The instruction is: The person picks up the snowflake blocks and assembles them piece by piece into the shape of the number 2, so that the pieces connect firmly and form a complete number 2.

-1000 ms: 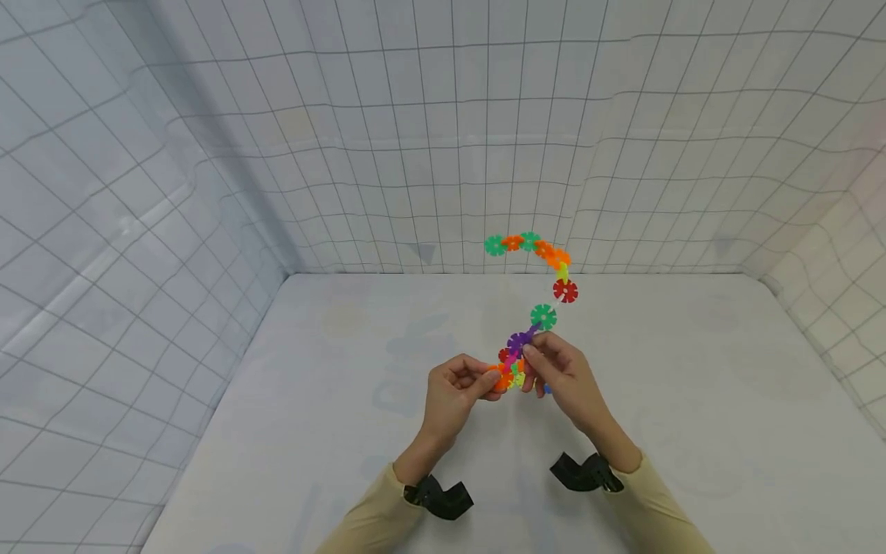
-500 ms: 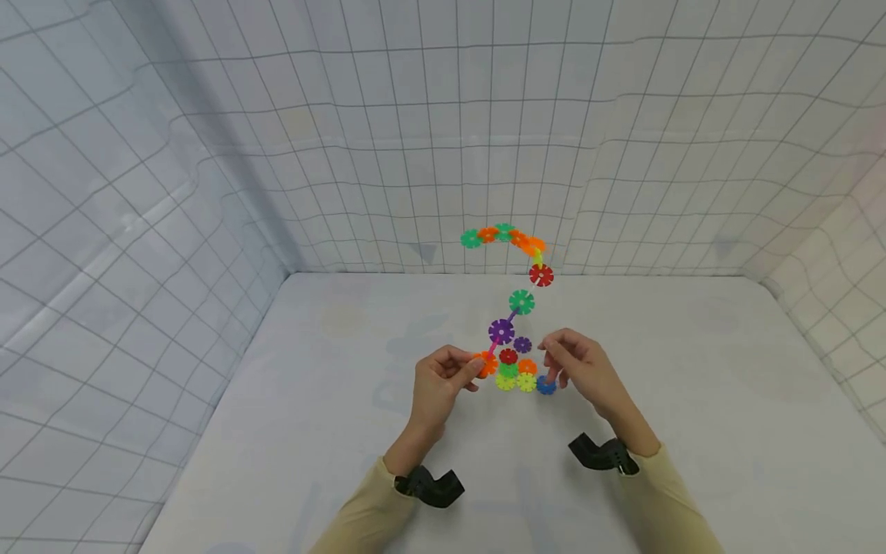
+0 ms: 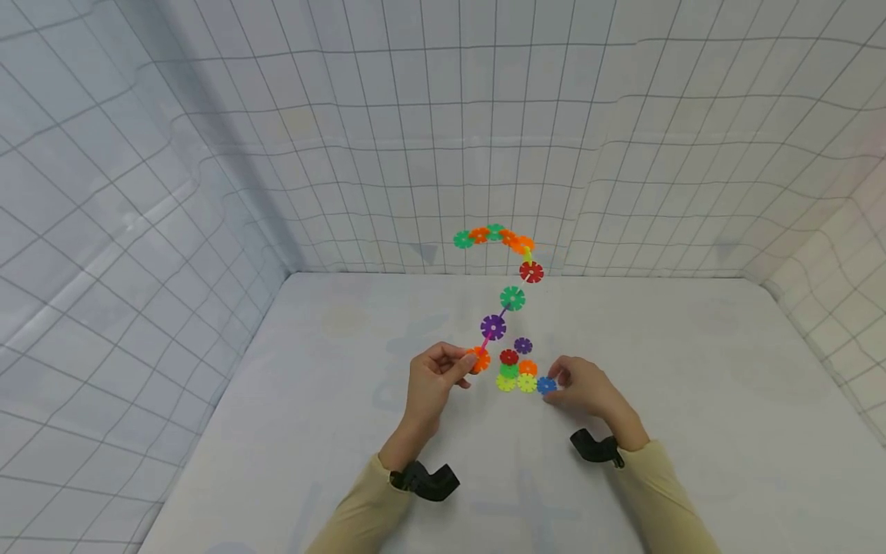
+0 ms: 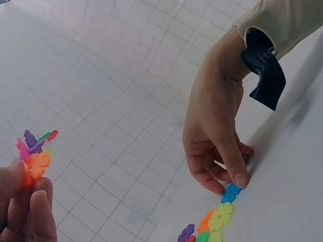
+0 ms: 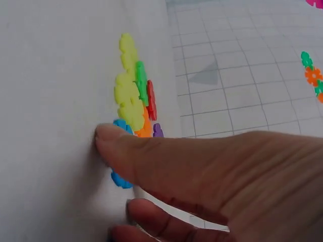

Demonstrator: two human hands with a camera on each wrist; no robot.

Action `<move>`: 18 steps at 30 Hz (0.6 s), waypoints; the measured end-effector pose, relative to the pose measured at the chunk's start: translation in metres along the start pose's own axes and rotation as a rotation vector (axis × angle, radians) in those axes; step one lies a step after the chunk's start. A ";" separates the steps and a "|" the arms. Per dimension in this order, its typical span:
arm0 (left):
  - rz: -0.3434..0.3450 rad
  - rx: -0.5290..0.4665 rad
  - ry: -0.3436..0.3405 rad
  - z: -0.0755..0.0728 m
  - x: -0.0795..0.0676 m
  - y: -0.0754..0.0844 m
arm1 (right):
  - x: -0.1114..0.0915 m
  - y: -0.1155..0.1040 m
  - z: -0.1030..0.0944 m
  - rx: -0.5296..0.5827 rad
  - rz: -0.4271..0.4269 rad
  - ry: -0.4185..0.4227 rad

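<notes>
In the head view my left hand (image 3: pixel 429 381) pinches an orange snowflake disc (image 3: pixel 479 359), the near end of a linked chain of notched plastic discs. From it the chain rises through a purple disc (image 3: pixel 493 328), a green disc (image 3: pixel 512 298) and a red disc (image 3: pixel 531 271), then curves left through orange and green ones. On the table my right hand (image 3: pixel 588 388) has thumb and fingertips at the edges of a blue snowflake disc (image 3: pixel 546 385). The right wrist view shows my thumb covering part of that blue disc (image 5: pixel 122 179).
Beside the blue disc lie loose discs: yellow (image 3: pixel 527 383), orange (image 3: pixel 528 368), green (image 3: pixel 508 371), red (image 3: pixel 508 357) and purple (image 3: pixel 523 345). Black curved mounts (image 3: pixel 428 482) sit on both wrists. Grid-patterned cloth walls (image 3: pixel 443 154) rise behind and beside the white table (image 3: pixel 311 431).
My right hand has let go of the chain and moved right and down to the blue disc. The left hand has carried the chain left and slightly up, uncovering the loose discs.
</notes>
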State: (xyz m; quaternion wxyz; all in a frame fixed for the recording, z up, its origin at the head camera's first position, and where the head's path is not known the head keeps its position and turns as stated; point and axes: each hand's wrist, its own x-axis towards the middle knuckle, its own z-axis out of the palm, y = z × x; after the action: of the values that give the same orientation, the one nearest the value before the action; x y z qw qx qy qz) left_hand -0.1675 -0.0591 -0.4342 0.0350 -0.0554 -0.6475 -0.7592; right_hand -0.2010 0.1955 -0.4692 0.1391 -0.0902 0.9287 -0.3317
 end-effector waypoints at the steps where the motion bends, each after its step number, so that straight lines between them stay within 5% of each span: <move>1: -0.007 0.003 0.002 0.000 0.000 0.000 | 0.000 0.001 0.001 0.002 -0.004 0.002; 10: -0.016 -0.003 -0.004 0.000 0.000 0.003 | 0.001 0.005 0.001 0.048 -0.002 0.016; 18: -0.012 -0.035 -0.004 0.000 -0.002 0.005 | -0.004 0.002 -0.007 0.137 -0.040 -0.064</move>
State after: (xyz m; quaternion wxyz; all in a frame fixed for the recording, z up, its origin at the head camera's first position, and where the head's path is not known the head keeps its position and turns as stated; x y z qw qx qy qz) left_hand -0.1653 -0.0602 -0.4298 0.0281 -0.0538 -0.6346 -0.7704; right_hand -0.1998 0.2025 -0.4645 0.1681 -0.1096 0.8968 -0.3942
